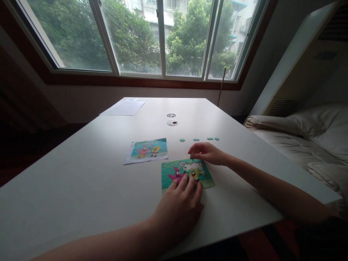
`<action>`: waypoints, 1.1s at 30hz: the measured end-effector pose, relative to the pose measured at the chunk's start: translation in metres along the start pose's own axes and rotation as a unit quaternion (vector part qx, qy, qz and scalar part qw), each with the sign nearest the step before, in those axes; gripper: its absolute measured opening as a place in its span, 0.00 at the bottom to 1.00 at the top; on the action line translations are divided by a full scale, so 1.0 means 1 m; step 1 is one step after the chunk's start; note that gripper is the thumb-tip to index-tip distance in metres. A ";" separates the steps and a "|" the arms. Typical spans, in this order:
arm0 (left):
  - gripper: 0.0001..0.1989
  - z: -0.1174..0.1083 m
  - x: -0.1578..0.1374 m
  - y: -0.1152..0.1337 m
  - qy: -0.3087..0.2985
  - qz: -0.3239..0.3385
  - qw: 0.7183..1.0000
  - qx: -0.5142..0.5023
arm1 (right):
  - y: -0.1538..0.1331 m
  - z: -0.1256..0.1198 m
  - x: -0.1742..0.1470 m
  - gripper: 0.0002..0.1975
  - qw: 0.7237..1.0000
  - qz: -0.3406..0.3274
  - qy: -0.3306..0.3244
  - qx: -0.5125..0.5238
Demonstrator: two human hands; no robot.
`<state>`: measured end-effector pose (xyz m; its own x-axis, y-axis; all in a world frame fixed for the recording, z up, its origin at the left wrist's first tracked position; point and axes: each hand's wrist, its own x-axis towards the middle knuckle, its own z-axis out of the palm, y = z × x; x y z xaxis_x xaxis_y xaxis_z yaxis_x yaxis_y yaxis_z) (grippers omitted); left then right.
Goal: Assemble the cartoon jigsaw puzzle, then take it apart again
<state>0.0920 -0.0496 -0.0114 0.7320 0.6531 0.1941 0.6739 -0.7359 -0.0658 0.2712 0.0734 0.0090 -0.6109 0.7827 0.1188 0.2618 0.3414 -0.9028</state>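
Note:
A cartoon jigsaw puzzle [168, 174] lies on the white table, with a white gap in its upper right part where the backing shows. My left hand [182, 203] rests over its lower edge, fingers spread and fingertips on the picture. Above the puzzle's top edge, my right hand [208, 152] pinches a small green puzzle piece [191, 157], mostly hidden by the fingers. Several loose pieces lie in a row beyond that hand, among them one at the left end [182, 140] and one at the right end [216, 139].
Left of the puzzle is a printed reference picture [148, 149] on a sheet. Farther back are a round table grommet [172, 123] and papers [123, 108] on the white table [81, 174]. A padded sofa [293, 134] stands to the right, beyond the table edge.

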 end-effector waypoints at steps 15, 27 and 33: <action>0.23 -0.002 0.002 0.002 -0.018 -0.033 0.999 -0.005 | -0.009 0.017 -0.003 0.10 0.989 -0.022 0.003 -0.144; 0.22 -0.004 0.003 0.002 -0.023 -0.031 0.999 -0.007 | -0.006 0.023 -0.001 0.05 0.966 -0.074 0.035 -0.246; 0.22 -0.004 0.002 0.003 -0.023 -0.032 0.999 -0.008 | -0.003 0.022 0.001 0.08 0.956 -0.074 0.039 -0.282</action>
<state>0.0949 -0.0507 -0.0076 0.6916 0.7062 0.1516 0.7180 -0.6949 -0.0383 0.2535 0.0621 0.0028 -0.6200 0.7337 0.2781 0.5520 0.6597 -0.5099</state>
